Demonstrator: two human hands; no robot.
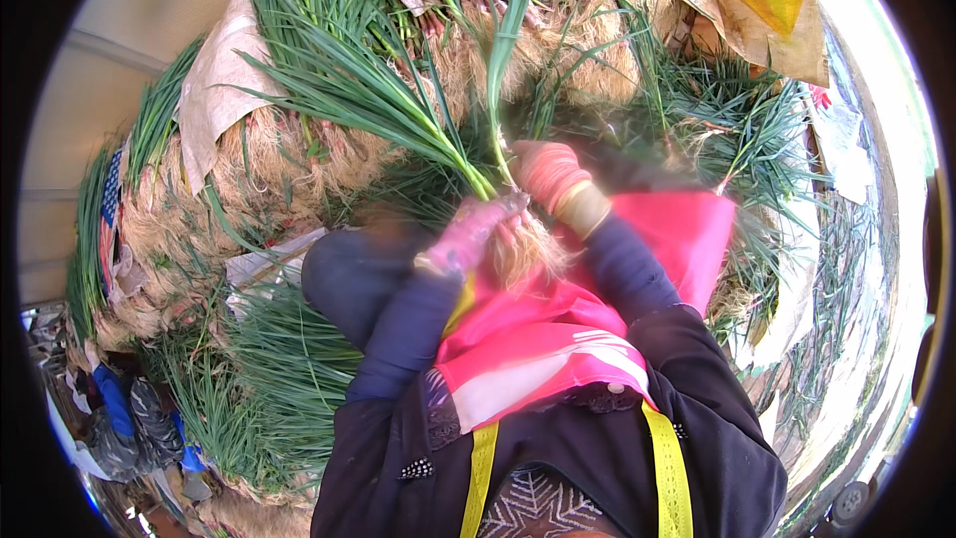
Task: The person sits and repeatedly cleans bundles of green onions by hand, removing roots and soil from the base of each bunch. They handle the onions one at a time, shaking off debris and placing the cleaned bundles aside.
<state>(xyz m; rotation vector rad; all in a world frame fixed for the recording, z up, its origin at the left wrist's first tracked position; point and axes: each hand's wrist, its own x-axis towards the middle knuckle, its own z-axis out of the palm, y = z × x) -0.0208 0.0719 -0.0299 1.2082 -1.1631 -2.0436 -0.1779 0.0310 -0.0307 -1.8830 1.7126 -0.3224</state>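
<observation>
My left hand (pixel 482 230), in a thin pink glove, is closed around the lower stems of a bunch of green garlic (pixel 418 123). Its leaves fan out to the upper left, and its pale, stringy roots (pixel 529 250) hang over my lap. A single green garlic stalk (pixel 499 90) stands apart from the bunch, its base running down to my left hand. Against that stalk lies my right hand (pixel 549 173), fingers curled and orange-pink bands around it. Blur and the angle hide whether its fingers grip the stalk. A bright pink apron (pixel 672 239) covers my lap.
Stacked green garlic (pixel 328 22), roots facing me, curves around the front and left. Loose leaves and plants (pixel 739 112) lie at right. A paper sack (pixel 747 0) rests at upper right, and a pale sheet (pixel 224 82) drapes the left stack. More green garlic (pixel 291 359) lies beside my left arm.
</observation>
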